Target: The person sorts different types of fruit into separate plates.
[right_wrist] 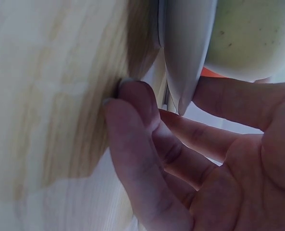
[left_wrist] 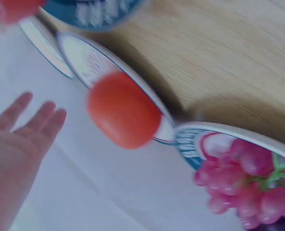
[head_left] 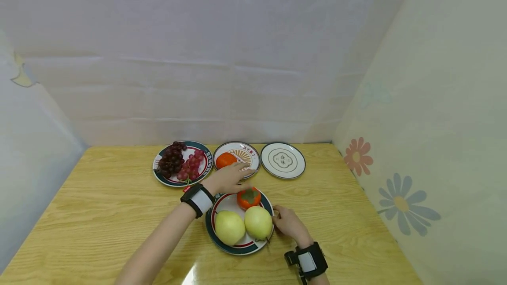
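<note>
Pinching the right rim of the near plate point(head_left: 222, 241) between thumb and curled fingers point(right_wrist: 137, 125), right hand point(head_left: 291, 224) low on the wooden table point(head_left: 99, 206); two pears point(head_left: 243, 224) and a persimmon point(head_left: 248, 198) lying on that plate. Hovering flat with fingers straight and slightly apart, left hand point(head_left: 229, 178) over the persimmon, just short of the orange point(head_left: 226, 160) on the middle far plate point(head_left: 245, 151); beside it grapes point(head_left: 180, 162) on the left plate point(head_left: 166, 179), an empty plate point(head_left: 283, 160) toward the far right corner

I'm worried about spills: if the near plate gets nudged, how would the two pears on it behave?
The pears look round and smooth, so they would probably roll or rock. The plate has a shallow rim, likely a weak stop. They touch each other and sit close to the persimmon, so one shifting may push the rest.
</note>
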A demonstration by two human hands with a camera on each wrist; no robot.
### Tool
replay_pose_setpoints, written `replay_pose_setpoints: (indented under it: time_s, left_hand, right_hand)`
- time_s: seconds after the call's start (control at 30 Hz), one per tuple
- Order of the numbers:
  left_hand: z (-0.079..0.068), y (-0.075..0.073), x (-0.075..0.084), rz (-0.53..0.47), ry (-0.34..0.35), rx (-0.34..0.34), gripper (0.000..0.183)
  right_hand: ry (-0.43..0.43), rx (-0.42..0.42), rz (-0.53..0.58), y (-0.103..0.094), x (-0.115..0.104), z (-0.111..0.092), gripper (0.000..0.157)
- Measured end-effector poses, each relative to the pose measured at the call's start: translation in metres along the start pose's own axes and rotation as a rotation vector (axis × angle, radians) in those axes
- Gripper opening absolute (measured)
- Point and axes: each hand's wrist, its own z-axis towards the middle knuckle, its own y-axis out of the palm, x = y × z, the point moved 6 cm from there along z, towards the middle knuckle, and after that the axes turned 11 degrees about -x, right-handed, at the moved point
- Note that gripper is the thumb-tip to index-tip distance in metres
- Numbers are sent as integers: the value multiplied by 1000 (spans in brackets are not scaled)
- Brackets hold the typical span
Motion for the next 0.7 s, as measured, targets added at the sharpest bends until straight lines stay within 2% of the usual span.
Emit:
replay_pose_setpoints:
  time_s: [0.13, 0.27, 0.57, 0.7]
  left_hand:
    - [-3, 8, 20, 41, 61, -90, 58]
    - [-5, 16, 30, 59, 82, -143, 55]
    - [-4, 29, 33, 87, 73, -217, 49]
    - [-4, 35, 31, 78, 50, -252, 54]
  right_hand:
    - [-3, 1, -4, -1, 0, 0, 34]
    - [-8, -6, -8, -1, 1, 0, 34]
    - [12, -9, -8, -1, 1, -1, 34]
    - [8, -8, -12, 0, 1, 0, 33]
